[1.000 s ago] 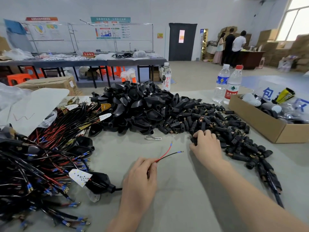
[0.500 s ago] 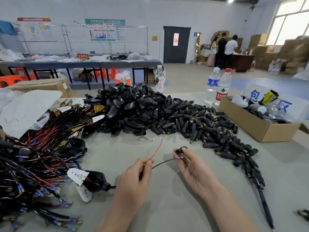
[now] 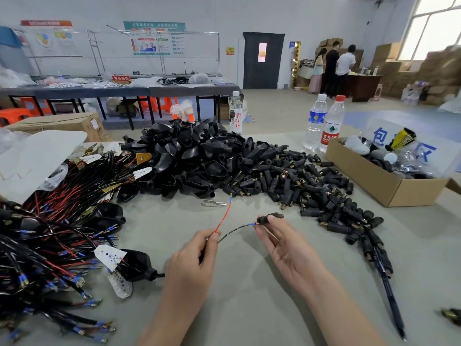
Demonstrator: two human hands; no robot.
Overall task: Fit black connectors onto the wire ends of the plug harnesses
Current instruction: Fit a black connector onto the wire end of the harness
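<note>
Pinched thumb to forefinger, the left grip (image 3: 189, 268) holds one plug harness (image 3: 136, 264) by its red wire (image 3: 224, 216) and black wire (image 3: 234, 231) just where they split, the moulded plug end lying on the bench (image 3: 249, 308) to the left. Right grip (image 3: 287, 248), palm up, pinches a single black connector (image 3: 270, 217) at its fingertips. The blue-sleeved tip of the black wire meets the connector's near mouth; whether the terminal has entered at all is too small to tell.

A second ago that hand was down in the connector pile (image 3: 311, 186) and both wire ends stood free; half a second ago it was bringing the piece across. So the pick is done and the job has reached insertion on the black lead, while the red lead, sticking up with no connector, is left to do.

Further back, a small metal clip (image 3: 213, 203) lies by the red tip, waiting harnesses (image 3: 50, 233) fill the left, black housings (image 3: 194, 156) mound behind, and a cardboard box (image 3: 374, 181) and water bottles (image 3: 330, 126) stand far right
</note>
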